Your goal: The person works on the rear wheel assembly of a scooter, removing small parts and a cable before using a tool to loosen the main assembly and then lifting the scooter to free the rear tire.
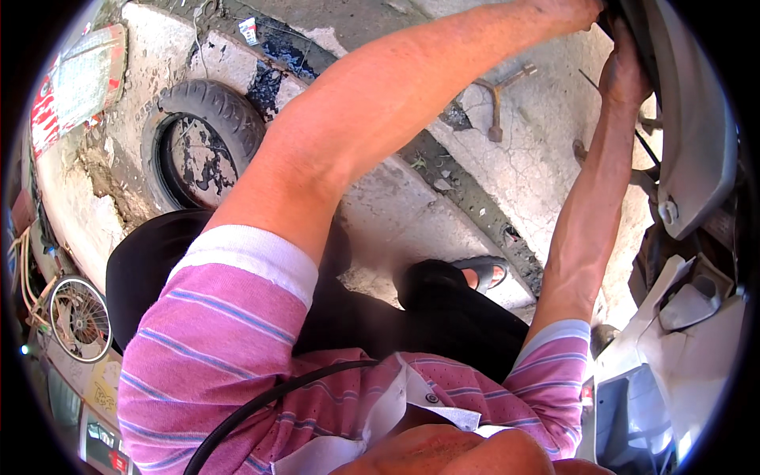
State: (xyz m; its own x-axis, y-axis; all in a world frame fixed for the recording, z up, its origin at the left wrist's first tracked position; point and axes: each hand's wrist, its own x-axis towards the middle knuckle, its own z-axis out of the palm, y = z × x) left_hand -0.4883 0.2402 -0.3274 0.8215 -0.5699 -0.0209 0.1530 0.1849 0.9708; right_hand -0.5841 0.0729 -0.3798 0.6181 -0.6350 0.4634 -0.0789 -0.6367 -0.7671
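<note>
Both my arms reach to a vehicle with grey body panels (697,119) along the right edge. My left arm crosses over to the top right, where my left hand (582,11) meets a dark part of the vehicle; its fingers are cut off by the picture's dark rim. Just below it, my right hand (625,75) is raised against the same dark part (645,39), beside the grey panel. The right fingers are mostly hidden there, so their grip does not show. Below the arms, a rusty branched metal wrench (496,99) lies on the cracked concrete.
A worn black tyre (245,119) lies on the ground at the left, near a dark wet patch (289,47). My sandalled foot (487,275) rests on a concrete slab edge. Farther left are a spoked wheel (79,317) and a red-and-white sheet (79,83).
</note>
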